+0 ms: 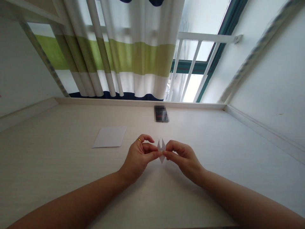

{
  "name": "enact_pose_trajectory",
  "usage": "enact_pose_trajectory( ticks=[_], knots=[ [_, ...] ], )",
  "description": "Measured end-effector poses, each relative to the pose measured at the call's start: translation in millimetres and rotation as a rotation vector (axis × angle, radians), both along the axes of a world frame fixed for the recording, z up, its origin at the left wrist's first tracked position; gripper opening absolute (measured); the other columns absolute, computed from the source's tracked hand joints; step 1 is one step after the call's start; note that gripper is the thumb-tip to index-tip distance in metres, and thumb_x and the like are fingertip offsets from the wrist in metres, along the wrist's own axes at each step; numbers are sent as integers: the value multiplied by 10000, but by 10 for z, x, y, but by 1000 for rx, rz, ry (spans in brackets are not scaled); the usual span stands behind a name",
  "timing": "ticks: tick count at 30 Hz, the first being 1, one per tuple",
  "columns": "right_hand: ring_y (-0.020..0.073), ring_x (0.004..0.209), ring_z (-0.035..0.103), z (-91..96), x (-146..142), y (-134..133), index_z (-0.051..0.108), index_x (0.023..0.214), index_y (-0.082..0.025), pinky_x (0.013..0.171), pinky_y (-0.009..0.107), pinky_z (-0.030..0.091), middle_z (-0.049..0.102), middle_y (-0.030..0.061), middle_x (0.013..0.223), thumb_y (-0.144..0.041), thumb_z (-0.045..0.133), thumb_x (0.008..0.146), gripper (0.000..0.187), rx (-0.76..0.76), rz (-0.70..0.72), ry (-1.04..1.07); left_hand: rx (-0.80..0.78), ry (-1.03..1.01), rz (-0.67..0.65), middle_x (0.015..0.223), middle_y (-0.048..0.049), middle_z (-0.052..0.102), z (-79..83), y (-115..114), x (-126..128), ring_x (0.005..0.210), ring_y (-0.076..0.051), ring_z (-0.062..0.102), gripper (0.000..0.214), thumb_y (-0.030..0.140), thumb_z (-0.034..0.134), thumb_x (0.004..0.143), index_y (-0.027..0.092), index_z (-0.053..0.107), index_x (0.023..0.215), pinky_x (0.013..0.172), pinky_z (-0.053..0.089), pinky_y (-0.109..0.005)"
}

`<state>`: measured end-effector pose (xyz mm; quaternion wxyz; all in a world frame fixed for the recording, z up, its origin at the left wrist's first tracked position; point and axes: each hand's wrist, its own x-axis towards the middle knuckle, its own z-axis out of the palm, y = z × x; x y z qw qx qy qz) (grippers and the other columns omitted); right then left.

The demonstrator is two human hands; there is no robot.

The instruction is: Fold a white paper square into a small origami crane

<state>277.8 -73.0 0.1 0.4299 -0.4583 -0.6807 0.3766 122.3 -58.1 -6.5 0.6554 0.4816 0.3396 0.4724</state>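
A small piece of folded white paper (162,158) is held upright between my two hands. Two narrow points stick up at its top, with a gap between them, and one point faces down. My left hand (140,152) pinches its left side between thumb and fingers; a gold ring sits on one finger. From the other side, my right hand (183,157) pinches the paper's right edge in the same way. The thumbs nearly meet in front of the paper, hiding its middle.
A flat white paper sheet (110,136) lies on the pale table (59,152) to the left. Near the back edge is a dark, pixelated object (160,114). Beyond stand a striped curtain (143,57), a white railing (207,37) and a window. Walls flank both sides.
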Motion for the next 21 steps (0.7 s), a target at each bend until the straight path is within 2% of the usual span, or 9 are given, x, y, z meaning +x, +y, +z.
enact_pose_trajectory(
  ticks=[8, 13, 21],
  knots=[
    [101, 560, 426, -2, -24, -46, 456, 563, -162, 518, 221, 356, 456, -19, 565, -251, 545, 725, 206, 47, -21, 7, -42, -93, -4, 587, 58, 628, 12, -37, 21, 554, -80, 563, 336, 94, 688, 595, 178, 422, 783, 610, 414, -215],
    [95, 521, 414, -10, -20, -17, 471, 569, -161, 476, 210, 338, 460, -21, 528, -292, 538, 734, 221, 18, -42, -68, -44, -88, 0, 655, 39, 639, -8, -23, 23, 621, -93, 579, 381, 128, 690, 612, 185, 417, 873, 652, 417, -232],
    [89, 489, 408, 18, -30, -40, 459, 555, -167, 458, 206, 329, 464, -26, 492, -324, 533, 736, 251, 8, -17, -95, -40, -67, 3, 555, 75, 589, -25, -9, 8, 544, -70, 532, 386, 125, 705, 594, 186, 438, 866, 619, 389, -214]
  ],
)
